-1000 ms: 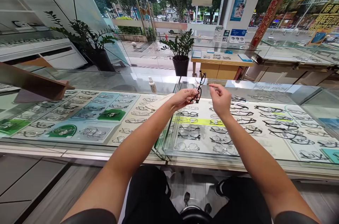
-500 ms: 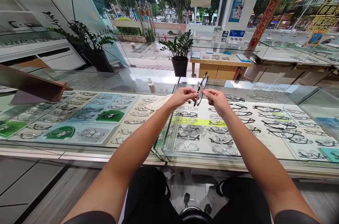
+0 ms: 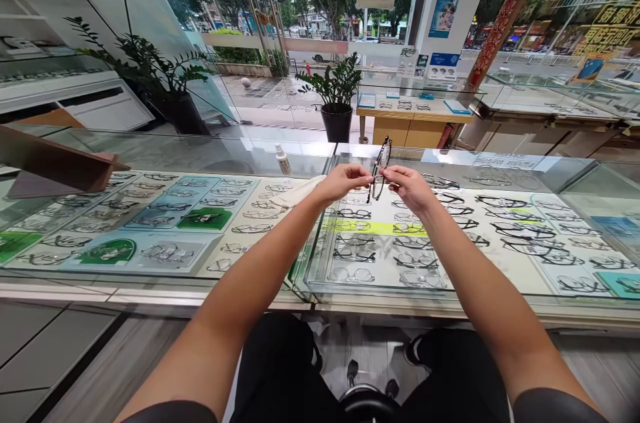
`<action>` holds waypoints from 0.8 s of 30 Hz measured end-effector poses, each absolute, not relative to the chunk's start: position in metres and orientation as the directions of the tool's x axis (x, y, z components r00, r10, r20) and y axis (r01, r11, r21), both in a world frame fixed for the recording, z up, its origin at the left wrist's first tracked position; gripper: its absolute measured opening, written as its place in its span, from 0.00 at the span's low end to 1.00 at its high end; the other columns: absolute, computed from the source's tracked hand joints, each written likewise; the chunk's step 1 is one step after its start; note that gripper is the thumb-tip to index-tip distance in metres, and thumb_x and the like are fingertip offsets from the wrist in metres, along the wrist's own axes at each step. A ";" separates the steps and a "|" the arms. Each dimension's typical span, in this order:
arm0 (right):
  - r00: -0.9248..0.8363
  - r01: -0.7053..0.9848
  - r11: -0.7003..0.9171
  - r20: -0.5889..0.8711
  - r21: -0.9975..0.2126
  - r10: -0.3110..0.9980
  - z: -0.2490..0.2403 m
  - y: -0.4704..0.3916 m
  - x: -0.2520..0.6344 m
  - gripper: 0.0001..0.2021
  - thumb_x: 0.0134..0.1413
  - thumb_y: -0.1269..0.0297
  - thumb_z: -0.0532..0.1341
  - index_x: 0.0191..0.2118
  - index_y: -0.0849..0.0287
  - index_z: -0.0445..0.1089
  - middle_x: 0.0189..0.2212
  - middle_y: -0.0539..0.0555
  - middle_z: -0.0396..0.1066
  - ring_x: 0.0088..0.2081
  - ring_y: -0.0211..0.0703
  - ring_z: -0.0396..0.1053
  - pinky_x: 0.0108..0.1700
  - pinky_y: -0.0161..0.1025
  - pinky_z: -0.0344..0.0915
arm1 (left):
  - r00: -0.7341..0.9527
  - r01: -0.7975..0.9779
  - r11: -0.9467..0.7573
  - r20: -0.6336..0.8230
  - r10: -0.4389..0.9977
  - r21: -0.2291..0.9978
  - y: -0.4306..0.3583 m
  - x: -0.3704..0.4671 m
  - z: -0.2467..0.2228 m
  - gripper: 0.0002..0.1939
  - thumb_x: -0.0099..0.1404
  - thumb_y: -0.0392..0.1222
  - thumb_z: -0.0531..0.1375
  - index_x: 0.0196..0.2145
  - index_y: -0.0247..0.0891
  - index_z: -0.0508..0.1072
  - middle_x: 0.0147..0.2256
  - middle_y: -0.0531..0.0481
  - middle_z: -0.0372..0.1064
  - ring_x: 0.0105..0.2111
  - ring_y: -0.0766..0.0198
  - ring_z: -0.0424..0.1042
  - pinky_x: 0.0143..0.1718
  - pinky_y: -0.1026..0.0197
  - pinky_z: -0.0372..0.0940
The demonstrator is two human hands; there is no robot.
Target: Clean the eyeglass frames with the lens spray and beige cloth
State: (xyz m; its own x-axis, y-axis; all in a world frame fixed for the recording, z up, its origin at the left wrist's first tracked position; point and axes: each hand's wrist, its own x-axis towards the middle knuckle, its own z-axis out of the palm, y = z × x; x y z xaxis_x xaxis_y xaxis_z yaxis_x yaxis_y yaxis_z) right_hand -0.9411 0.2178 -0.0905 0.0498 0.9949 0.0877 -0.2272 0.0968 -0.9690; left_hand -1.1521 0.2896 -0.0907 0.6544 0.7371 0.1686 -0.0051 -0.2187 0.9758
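A pair of dark-rimmed eyeglasses (image 3: 385,152) is held up above the glass counter, its lenses turned nearly edge-on to me. My left hand (image 3: 346,183) pinches the glasses from the left side with thumb and fingers. From the right, my right hand (image 3: 407,187) grips them near the middle of the frame. A cream cloth (image 3: 299,192) lies on the counter top left of my left hand. Behind the cloth stands a small white spray bottle (image 3: 283,159), upright.
Below my hands, the glass display counter (image 3: 320,306) holds many eyeglasses in rows. A brown stand (image 3: 60,159) sits on the counter at the left. Beyond are a potted plant (image 3: 336,117), a wooden display table (image 3: 417,128) and the shop window.
The glasses have turned slightly in my fingers, and their lenses show a little more. Both hands stay in nearly the same place. The view has shifted slightly.
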 end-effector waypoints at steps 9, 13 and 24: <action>-0.083 -0.210 0.088 0.108 -0.974 0.991 -0.084 0.219 -0.913 0.14 0.41 0.52 0.80 0.29 0.54 0.82 0.33 0.51 0.79 0.39 0.41 0.70 0.44 0.41 0.63 | 0.470 0.023 -0.208 0.173 0.865 0.978 0.305 -1.160 -0.088 0.19 0.58 0.56 0.74 0.32 0.37 0.76 0.34 0.46 0.79 0.33 0.64 0.74 0.35 0.61 0.63; -0.123 -0.187 0.044 0.068 -0.981 0.990 -0.083 0.219 -0.904 0.12 0.44 0.55 0.78 0.28 0.54 0.79 0.32 0.51 0.78 0.37 0.41 0.70 0.44 0.41 0.64 | 0.306 0.022 -0.289 0.269 0.913 0.957 0.319 -1.167 -0.092 0.22 0.57 0.58 0.74 0.33 0.37 0.77 0.31 0.47 0.77 0.32 0.63 0.73 0.37 0.59 0.64; -0.138 -0.297 -0.016 0.026 -0.955 0.990 -0.079 0.214 -0.912 0.16 0.45 0.54 0.80 0.32 0.53 0.76 0.40 0.51 0.83 0.43 0.42 0.75 0.49 0.42 0.69 | 0.059 0.581 -0.707 0.846 0.530 0.402 0.284 -1.161 -0.084 0.11 0.72 0.43 0.67 0.51 0.42 0.76 0.51 0.41 0.75 0.53 0.47 0.71 0.56 0.44 0.65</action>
State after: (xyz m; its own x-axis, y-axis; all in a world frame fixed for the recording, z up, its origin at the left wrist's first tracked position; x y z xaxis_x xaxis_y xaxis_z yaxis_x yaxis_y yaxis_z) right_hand -0.9123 0.2141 -0.0787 -0.1380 0.9901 0.0260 -0.2971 -0.0164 -0.9547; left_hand -1.1609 0.2844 -0.0836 0.0589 0.5299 0.8460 0.5813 -0.7072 0.4025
